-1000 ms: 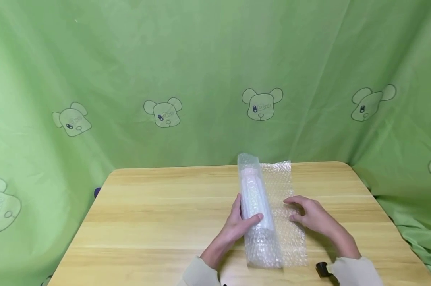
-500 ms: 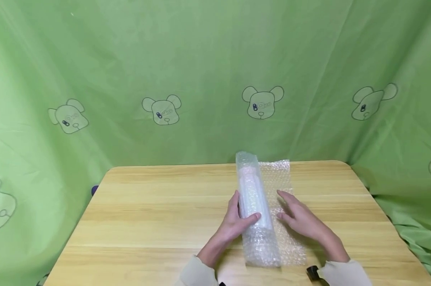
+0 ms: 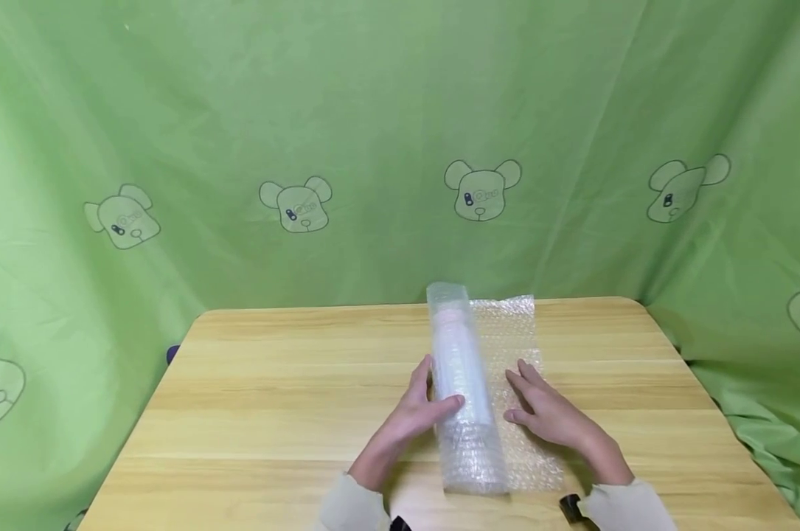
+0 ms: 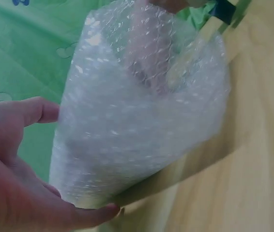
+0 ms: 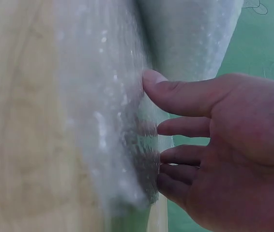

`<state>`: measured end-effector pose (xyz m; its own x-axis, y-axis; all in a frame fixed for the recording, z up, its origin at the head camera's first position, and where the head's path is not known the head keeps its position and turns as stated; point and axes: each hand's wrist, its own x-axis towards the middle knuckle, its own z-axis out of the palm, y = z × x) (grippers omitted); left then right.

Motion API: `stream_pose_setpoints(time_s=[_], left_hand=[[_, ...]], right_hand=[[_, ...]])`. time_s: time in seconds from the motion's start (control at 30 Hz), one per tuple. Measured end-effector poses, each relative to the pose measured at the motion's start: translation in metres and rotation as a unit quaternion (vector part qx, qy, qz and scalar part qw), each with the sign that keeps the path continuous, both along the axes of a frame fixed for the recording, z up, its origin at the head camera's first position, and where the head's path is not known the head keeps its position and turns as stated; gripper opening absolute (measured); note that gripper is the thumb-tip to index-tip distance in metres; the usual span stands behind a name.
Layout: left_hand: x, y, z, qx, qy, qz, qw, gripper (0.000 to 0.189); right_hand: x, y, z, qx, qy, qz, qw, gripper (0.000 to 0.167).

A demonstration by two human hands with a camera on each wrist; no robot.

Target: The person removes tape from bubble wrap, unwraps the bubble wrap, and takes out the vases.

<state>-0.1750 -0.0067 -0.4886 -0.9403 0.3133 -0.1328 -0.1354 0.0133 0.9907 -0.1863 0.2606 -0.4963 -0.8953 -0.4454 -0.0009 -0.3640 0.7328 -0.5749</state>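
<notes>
A long bundle rolled in clear bubble wrap (image 3: pixel 464 383) lies lengthwise on the table, something white and pinkish showing through its layers. My left hand (image 3: pixel 416 409) grips it from the left, thumb over the top and fingers along its far side. In the left wrist view, thumb and fingers of that left hand (image 4: pixel 25 164) span the wrapped bundle (image 4: pixel 122 125). A loose flap of bubble wrap (image 3: pixel 506 332) spreads flat to the right of the roll. Over this flap my right hand (image 3: pixel 552 413) rests with fingers extended, fingertips right at the sheet (image 5: pixel 108 111) in the right wrist view.
The wooden table (image 3: pixel 273 405) reaches back to a green curtain (image 3: pixel 373 110) printed with bear heads, which also hangs at both sides. A small dark purple object (image 3: pixel 172 355) shows past the table's left edge.
The bundle and my left hand have shifted a little left. My right hand has moved left too, its bent fingers now straighter over the flap.
</notes>
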Motion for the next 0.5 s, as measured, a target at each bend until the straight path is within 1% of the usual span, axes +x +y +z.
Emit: stream_pose_setpoints(time_s=[0.1, 0.27, 0.4, 0.5], left_hand=[[0.001, -0.011, 0.001, 0.004, -0.021, -0.013, 0.9997, 0.102], [0.0, -0.026, -0.001, 0.03, -0.045, -0.042, 0.9977, 0.095], [0.0, -0.032, -0.003, 0.046, -0.063, -0.047, 0.9958, 0.092], [0.0, -0.033, -0.003, 0.053, -0.063, -0.049, 0.9954, 0.089]], right_hand=[[0.001, -0.001, 0.0, -0.001, -0.008, 0.005, 1.0, 0.072], [0.0, 0.0, -0.002, -0.001, -0.016, 0.01, 0.9998, 0.072], [0.0, 0.002, -0.002, -0.003, -0.017, 0.009, 0.9998, 0.072], [0.0, 0.002, -0.003, -0.005, -0.018, 0.009, 0.9998, 0.072]])
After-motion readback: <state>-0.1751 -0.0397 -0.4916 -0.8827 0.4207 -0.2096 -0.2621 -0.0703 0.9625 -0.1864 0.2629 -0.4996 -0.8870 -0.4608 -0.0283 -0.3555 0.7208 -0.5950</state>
